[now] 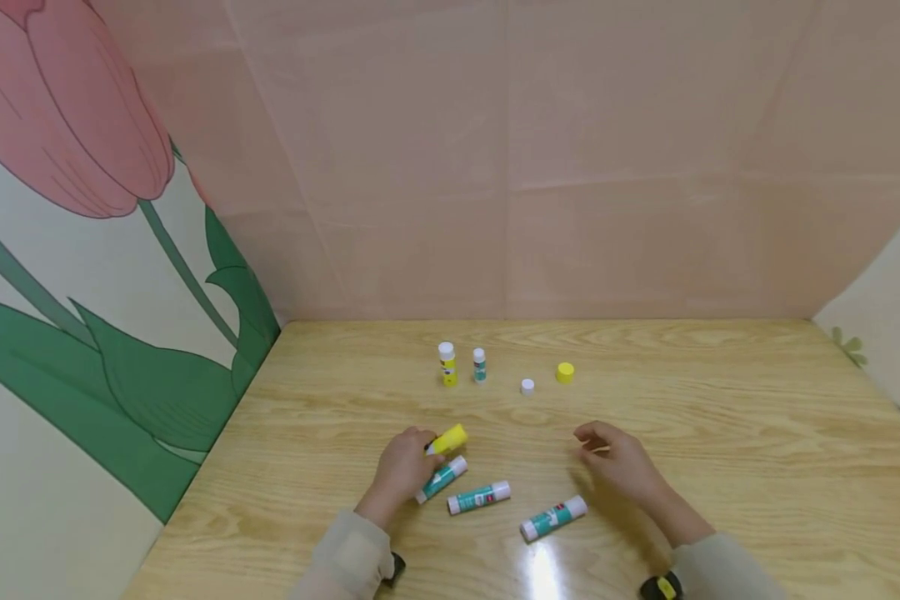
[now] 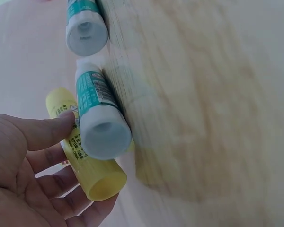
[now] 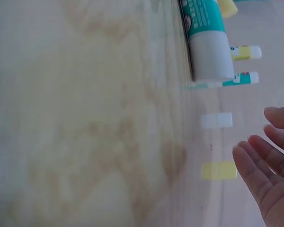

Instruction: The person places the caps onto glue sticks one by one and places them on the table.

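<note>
My left hand (image 1: 405,462) grips a yellow glue stick (image 1: 450,438) between thumb and fingers, tilted above the table. In the left wrist view, the end of the yellow glue stick (image 2: 106,185) facing the camera looks hollow. Beside that hand lies a teal glue stick (image 1: 444,477) with white ends. A second teal glue stick (image 1: 480,497) and a third teal glue stick (image 1: 553,518) lie on their sides to its right. My right hand (image 1: 624,461) hovers over the table with loosely bent fingers and holds nothing.
Farther back stand a yellow glue stick with a white cap (image 1: 447,367) and a small teal glue stick (image 1: 480,367). To their right sit a small white cap (image 1: 527,387) and a yellow cap (image 1: 566,372). A pink cloth backdrop (image 1: 570,208) rises behind the wooden table (image 1: 757,467).
</note>
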The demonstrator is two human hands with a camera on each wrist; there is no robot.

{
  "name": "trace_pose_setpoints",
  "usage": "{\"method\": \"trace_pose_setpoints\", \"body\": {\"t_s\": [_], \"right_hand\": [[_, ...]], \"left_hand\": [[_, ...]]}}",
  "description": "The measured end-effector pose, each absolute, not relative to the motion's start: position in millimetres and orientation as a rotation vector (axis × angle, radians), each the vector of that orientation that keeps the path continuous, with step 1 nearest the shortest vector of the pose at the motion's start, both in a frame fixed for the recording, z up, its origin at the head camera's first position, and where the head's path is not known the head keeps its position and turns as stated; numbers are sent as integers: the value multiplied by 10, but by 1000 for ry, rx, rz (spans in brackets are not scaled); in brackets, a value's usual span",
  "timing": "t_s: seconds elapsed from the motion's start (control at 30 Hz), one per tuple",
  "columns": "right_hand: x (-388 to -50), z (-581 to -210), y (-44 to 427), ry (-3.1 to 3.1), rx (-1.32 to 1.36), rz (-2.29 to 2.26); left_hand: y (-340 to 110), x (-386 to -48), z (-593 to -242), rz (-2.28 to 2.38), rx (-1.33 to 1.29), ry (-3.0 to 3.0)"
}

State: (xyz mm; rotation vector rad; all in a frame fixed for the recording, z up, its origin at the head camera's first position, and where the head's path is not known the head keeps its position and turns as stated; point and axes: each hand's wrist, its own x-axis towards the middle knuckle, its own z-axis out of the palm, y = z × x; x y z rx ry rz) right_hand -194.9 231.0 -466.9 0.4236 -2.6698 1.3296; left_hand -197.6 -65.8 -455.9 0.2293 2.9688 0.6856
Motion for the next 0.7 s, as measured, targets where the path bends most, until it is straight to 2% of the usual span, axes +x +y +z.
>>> {"method": "trace_pose_setpoints", "body": {"t_s": [0.33, 0.7], "right_hand": [[-2047, -4704, 2348, -2612, 498, 1325], [-2130, -4729, 2366, -2733, 440, 1256]], "left_hand": [[-725, -1955, -4555, 616, 229, 2984], [-772, -1950, -4576, 570, 247, 2961]]}}
